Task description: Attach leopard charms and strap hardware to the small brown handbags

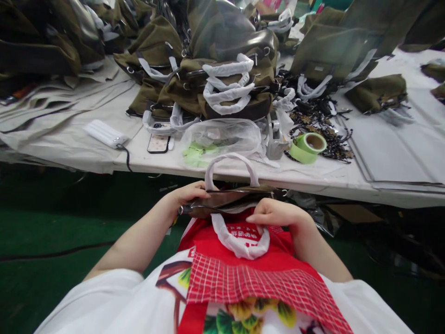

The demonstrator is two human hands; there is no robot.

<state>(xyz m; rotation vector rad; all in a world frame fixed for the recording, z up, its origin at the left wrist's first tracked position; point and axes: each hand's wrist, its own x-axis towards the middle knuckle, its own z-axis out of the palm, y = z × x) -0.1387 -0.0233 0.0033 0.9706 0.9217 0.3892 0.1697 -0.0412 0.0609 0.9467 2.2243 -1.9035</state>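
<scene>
An olive-brown handbag (231,197) rests at my lap, its zippered top partly open. White wrapping covers both of its handles; the far handle (232,157) arches up toward the table and the near handle (239,248) hangs down over my red apron. My left hand (194,192) grips the bag's far left rim beside the base of the far handle. On the near right rim, my right hand (266,213) is closed with its fingers curled at the edge, above the near handle. The bag's lower body is hidden from view.
Stacked olive bags (236,79) with wrapped handles fill the table's middle. Along its front lie a white power bank (106,133), a phone (159,139), a clear plastic bag (222,137) and a green tape roll (308,147). Black straps or hardware (323,125) are heaped nearby.
</scene>
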